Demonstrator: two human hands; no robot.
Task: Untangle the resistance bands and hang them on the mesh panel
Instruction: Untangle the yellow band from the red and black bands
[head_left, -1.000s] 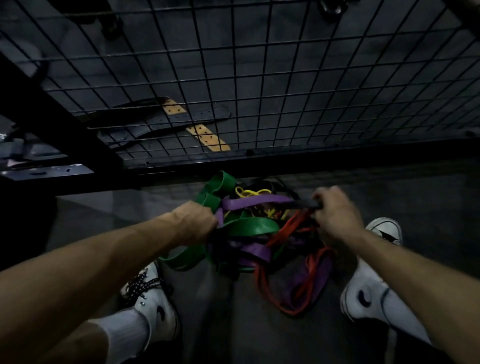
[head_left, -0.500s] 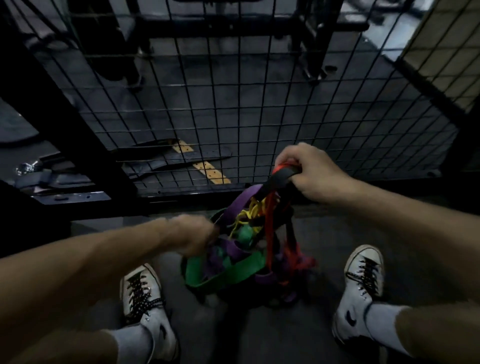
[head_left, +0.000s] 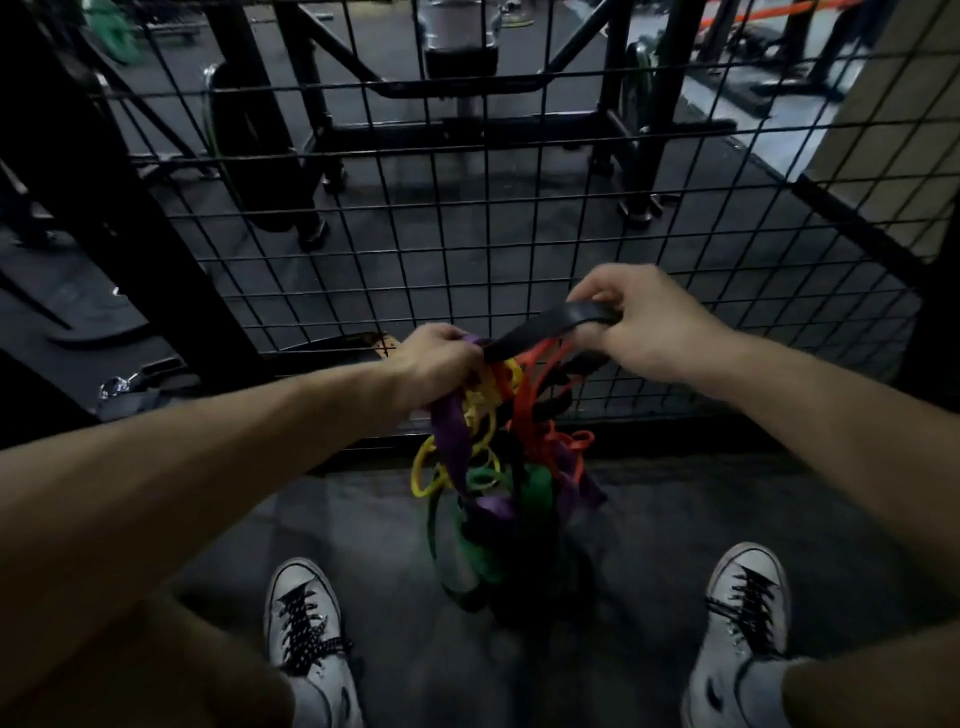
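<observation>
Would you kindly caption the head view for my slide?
Left hand grips tangled bands; right hand pulls a black band before the mesh panel.

Our left hand (head_left: 434, 364) covers the top of the purple band (head_left: 451, 436), so where that band begins is lost to us. The right hand (head_left: 636, 322) hides the far end of the black band (head_left: 550, 327). Inside the tangle (head_left: 493, 467) we cannot follow which loop passes through which, and its dark lower part merges with the floor (head_left: 649, 519). Both forearms run off the frame edges, and the sneakers (head_left: 304, 618) are cut by the bottom edge.
</observation>
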